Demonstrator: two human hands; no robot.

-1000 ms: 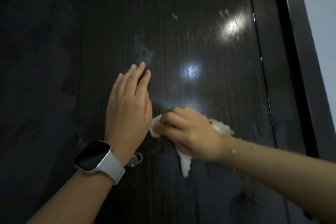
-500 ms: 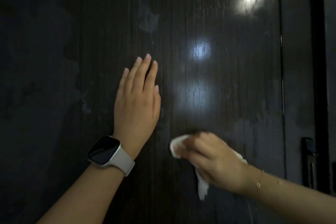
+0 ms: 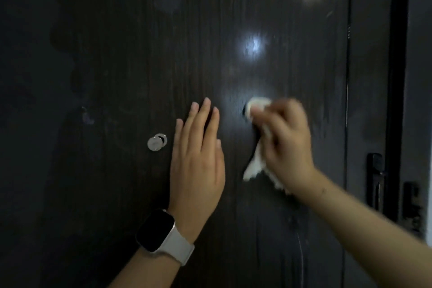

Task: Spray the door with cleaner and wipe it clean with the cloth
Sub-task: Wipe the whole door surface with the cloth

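A dark wood-grain door [image 3: 117,54] fills the view, with dull smears and bright light reflections on it. My left hand [image 3: 198,159] lies flat on the door with straight fingers, a white watch on its wrist. To its right, my right hand [image 3: 287,142] grips a bunched white cloth [image 3: 256,163] and presses it on the door; the hand is motion-blurred. Part of the cloth hangs below the fingers. No spray bottle is in view.
A round silver peephole cover [image 3: 157,142] sits just left of my left hand. The door's right edge and dark frame [image 3: 397,77] run down the right side, with a black lock handle [image 3: 376,177] low on that side.
My right hand has moved the cloth up the door and slightly right. My left hand stays flat on the door. The view has shifted, and the peephole cover shows beside my left hand.
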